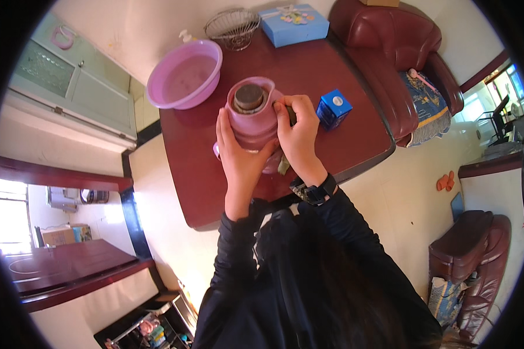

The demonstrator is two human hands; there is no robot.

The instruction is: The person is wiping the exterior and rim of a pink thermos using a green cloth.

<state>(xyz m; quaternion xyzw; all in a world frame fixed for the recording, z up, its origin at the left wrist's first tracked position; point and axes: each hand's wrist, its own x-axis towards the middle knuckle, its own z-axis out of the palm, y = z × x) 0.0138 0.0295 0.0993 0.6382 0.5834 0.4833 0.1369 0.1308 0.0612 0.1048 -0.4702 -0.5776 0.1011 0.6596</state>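
A pink thermos flask (pixel 252 126) stands on the dark red table before me. A brown stopper, apparently cork, (pixel 249 97) sits in its open mouth. My left hand (pixel 240 159) is wrapped around the near left side of the flask. With bent fingers, my right hand (pixel 297 128) presses an olive-green cloth (pixel 283 165) to the flask's right side, close below the rim. Most of that cloth is hidden behind the hand. Just right of my right hand is a small blue box (pixel 334 109), standing upright.
Left of the flask is a pink plastic basin (pixel 187 76), at the table (pixel 296 65) edge. A wire basket (pixel 234 30) and a light blue gift box (pixel 294 24) stand at the back. The dark red leather sofa (pixel 388 48) adjoins the table's right side.
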